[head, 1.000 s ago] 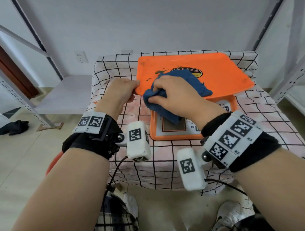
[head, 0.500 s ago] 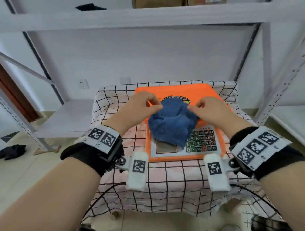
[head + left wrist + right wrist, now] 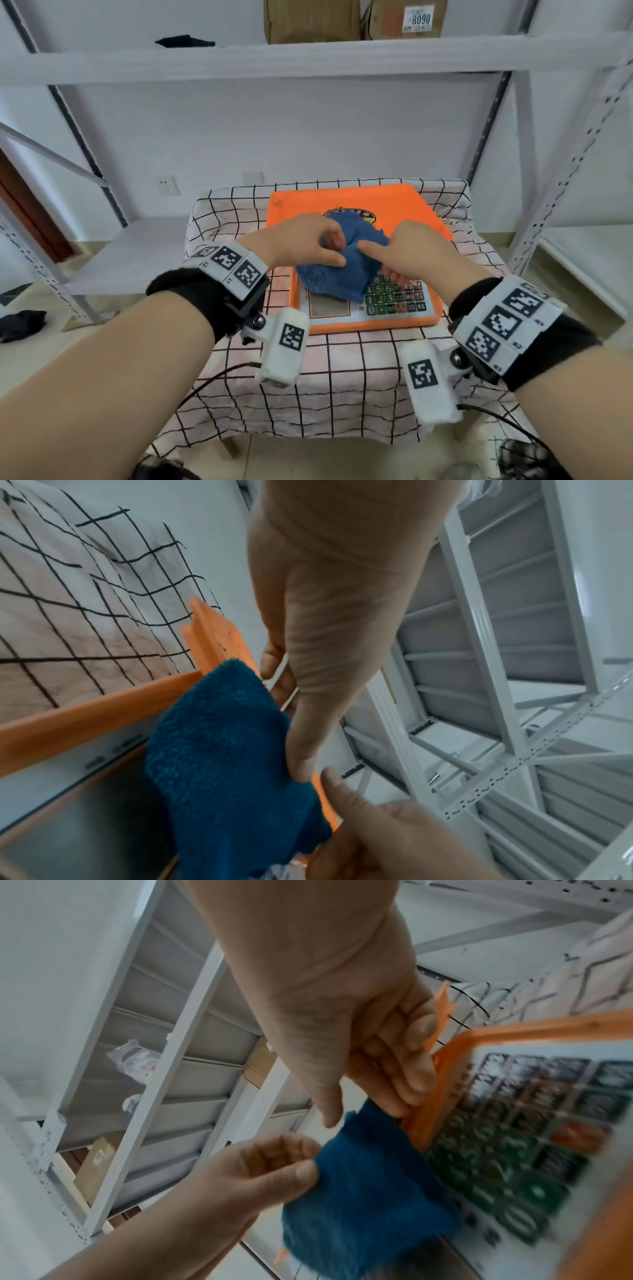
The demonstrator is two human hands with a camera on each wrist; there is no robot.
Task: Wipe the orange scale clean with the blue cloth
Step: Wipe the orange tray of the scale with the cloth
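Blue cloth hangs bunched at frame centre, pinched by the left hand at its upper left edge and by the right hand at its right. It droops over the orange scale, hiding part of the keypad, on the checked tablecloth.

Light and picture quality: bright, even, soft indoor light.
Your head view is sharp at centre, and its shelf posts bow at the edges. No glare or hard shadows. Your right wrist view smears the keypad and cloth; the left wrist view is mildly soft.
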